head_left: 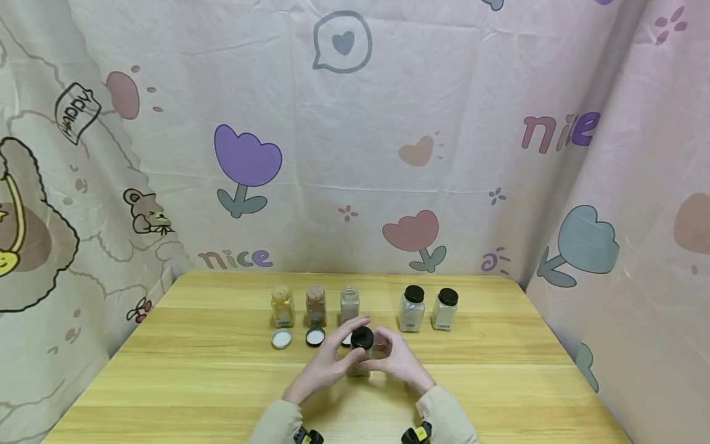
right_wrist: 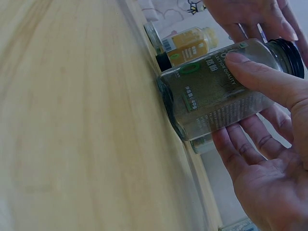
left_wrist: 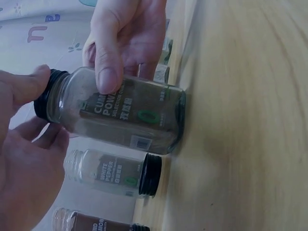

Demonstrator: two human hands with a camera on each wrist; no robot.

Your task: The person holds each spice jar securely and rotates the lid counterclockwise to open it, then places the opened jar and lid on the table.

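A clear jar of cumin powder [left_wrist: 139,113] with a black lid [head_left: 362,337] stands upright between both hands, near the front middle of the table. My left hand [head_left: 331,365] pinches the lid with thumb and fingers. Lower down, my right hand [head_left: 400,357] grips the jar's body, its thumb lying across the label in the right wrist view. Whether the jar's base touches the table, I cannot tell. Just behind is a lidless white pepper jar [left_wrist: 108,166], its black lid [left_wrist: 150,174] on the table in front of it.
Two more lidless jars, one yellow [head_left: 283,308] and one brown [head_left: 316,307], stand at the back left. Their lids [head_left: 281,338] lie before them, white insides up. Two black-capped jars [head_left: 412,311] stand at the back right. A printed curtain [head_left: 344,154] hangs behind the wooden table [head_left: 183,370].
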